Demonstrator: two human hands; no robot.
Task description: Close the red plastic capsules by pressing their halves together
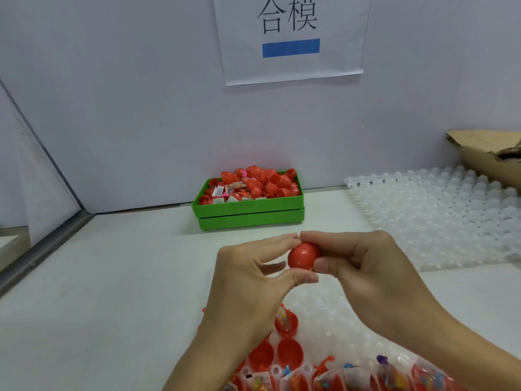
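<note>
A red plastic capsule (303, 255) is held above the table between both hands, its two halves together with a seam showing. My left hand (248, 280) pinches it from the left with thumb and forefinger. My right hand (363, 266) grips it from the right, thumb below and fingers over the top. Below my hands lies a clear bubble tray (332, 320) holding open red capsule halves (289, 352), several with small bagged toys (384, 372) in them.
A green bin (251, 214) heaped with red capsules and toy packets stands against the back wall. A second clear bubble tray (439, 215) lies at the right, with torn cardboard (487, 156) behind it. A paper sign (291, 38) hangs on the wall.
</note>
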